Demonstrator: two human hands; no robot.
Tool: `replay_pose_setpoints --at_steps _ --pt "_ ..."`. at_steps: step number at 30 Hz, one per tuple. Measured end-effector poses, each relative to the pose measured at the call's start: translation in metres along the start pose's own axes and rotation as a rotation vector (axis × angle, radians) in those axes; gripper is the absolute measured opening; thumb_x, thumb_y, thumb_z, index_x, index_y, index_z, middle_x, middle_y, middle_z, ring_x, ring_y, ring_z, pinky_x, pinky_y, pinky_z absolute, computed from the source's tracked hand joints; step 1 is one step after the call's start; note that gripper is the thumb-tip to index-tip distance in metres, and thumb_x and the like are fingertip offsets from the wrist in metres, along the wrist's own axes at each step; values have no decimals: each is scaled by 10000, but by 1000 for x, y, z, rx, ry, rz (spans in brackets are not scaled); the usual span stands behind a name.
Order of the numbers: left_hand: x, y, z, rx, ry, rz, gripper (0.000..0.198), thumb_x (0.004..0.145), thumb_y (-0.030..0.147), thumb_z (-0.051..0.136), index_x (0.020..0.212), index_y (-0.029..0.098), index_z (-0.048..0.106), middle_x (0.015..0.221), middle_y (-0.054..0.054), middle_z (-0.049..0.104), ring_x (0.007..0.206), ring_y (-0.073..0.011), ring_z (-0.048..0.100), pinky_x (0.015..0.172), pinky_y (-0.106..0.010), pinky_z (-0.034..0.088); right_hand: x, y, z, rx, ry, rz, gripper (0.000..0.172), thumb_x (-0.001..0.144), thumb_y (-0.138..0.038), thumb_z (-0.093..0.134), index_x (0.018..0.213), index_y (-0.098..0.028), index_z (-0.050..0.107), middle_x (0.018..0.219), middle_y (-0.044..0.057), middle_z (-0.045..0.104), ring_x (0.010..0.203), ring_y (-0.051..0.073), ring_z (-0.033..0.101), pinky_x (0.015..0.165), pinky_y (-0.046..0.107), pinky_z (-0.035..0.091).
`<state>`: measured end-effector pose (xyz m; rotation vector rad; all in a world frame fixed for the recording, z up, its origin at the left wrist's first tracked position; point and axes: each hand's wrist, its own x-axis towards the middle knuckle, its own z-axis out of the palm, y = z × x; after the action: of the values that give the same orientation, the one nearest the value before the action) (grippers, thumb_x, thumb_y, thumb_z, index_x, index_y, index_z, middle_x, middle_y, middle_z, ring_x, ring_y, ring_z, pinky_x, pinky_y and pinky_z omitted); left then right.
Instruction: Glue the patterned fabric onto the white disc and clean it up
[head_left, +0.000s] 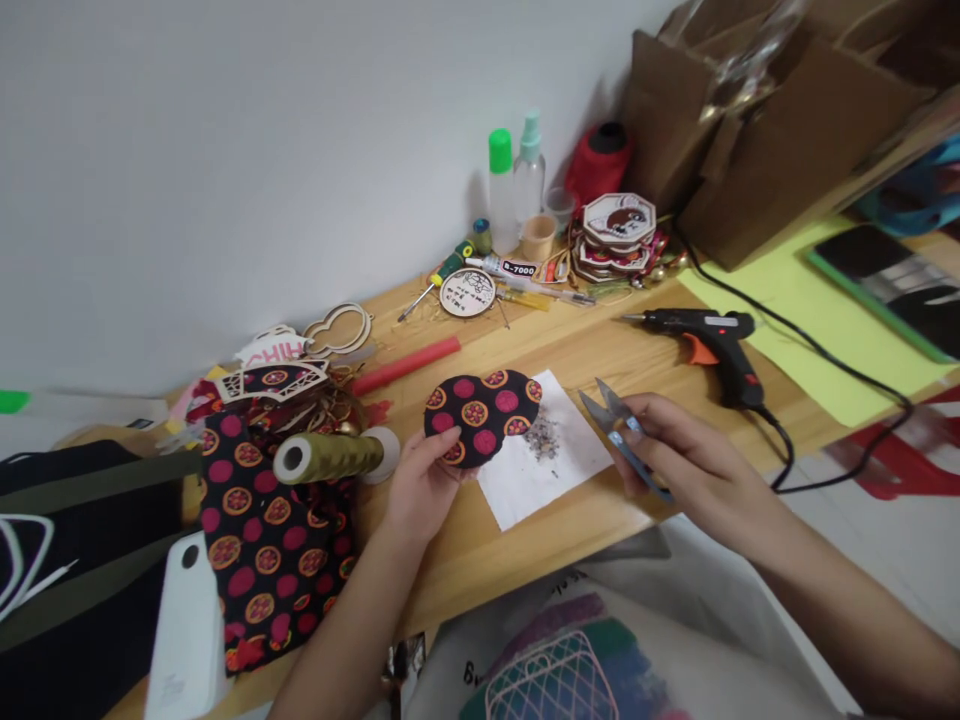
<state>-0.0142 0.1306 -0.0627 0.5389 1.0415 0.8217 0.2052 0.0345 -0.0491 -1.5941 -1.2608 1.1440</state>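
My left hand (429,478) grips a gourd-shaped piece of patterned fabric (480,415), black with pink and orange round motifs, its thumb on the front. Held in my right hand (675,450) is a pair of thread snips (619,425), blades parted and pointing up and left, a little to the right of the fabric piece. Beneath both lies a white sheet of paper (517,492) with a small heap of dark scraps (541,436). More cloth of the same pattern (259,560) hangs over the table's near left edge.
A glue gun (712,340) with a black cord lies to the right, near yellow paper (787,330). At the back stand bottles (501,190) and stacked wooden ornaments (619,225). An olive thread spool (330,457) and a red stick (409,364) lie left. A cardboard box (780,130) fills the far right.
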Motion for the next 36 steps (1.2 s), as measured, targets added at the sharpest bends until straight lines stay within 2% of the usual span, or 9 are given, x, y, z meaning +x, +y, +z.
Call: replay_pose_setpoints --at_steps 4,7,11,15,17,20,26,33,36 --pt "-1 -1 0 47 22 -41 198 448 128 783 588 142 643 563 21 643 486 -85 565 451 -174 446 12 -12 14 271 -26 33 149 920 -342 430 940 -203 480 705 -16 542 544 101 537 522 240 468" --pt "-2 -3 0 94 5 -64 238 414 119 809 586 146 648 569 19 657 495 -93 577 456 -177 447 22 -18 25 391 45 50 177 867 -324 510 999 -209 480 785 -11 537 567 91 509 519 232 468" --pt "-4 -2 -2 199 -125 -152 342 376 193 865 676 145 706 640 -29 707 545 -147 623 506 -234 500 33 -17 33 419 149 47 334 719 -253 671 986 -208 476 863 -1 560 742 115 564 666 245 508" --pt "-5 3 -9 202 -300 -253 406 428 410 862 717 148 751 648 -63 718 574 -183 651 572 -264 524 36 -14 31 433 76 55 316 698 -216 685 952 -204 497 842 -6 591 751 117 585 690 253 516" --pt "-5 4 -13 260 -395 -318 393 463 461 839 667 136 754 615 -71 709 534 -174 634 528 -241 502 34 -14 32 401 51 42 303 702 -204 682 950 -206 509 835 -6 614 746 123 600 678 257 522" --pt "-3 2 -14 390 -484 -357 261 544 368 824 699 166 764 648 -47 721 538 -147 629 513 -208 488 31 -15 36 289 66 -7 289 723 -170 659 974 -215 524 885 3 649 810 143 632 722 272 533" --pt "-5 -2 -9 514 -459 -274 188 639 218 769 826 200 754 781 -36 741 642 -139 656 580 -200 521 22 -13 40 116 128 -23 332 762 -189 644 1065 -242 518 934 7 675 856 163 662 756 285 545" --pt "-5 1 -8 508 -492 -272 183 655 210 754 838 203 761 821 -50 749 676 -156 672 590 -208 539 13 -5 13 -143 91 -34 208 882 -257 514 1059 -206 610 884 30 691 779 152 652 719 278 530" --pt "-5 1 -7 506 -497 -293 180 666 197 743 846 205 761 814 -48 749 667 -155 675 594 -214 545 8 -4 4 -194 30 -76 245 894 -271 506 1098 -224 633 951 38 695 864 167 651 778 288 519"
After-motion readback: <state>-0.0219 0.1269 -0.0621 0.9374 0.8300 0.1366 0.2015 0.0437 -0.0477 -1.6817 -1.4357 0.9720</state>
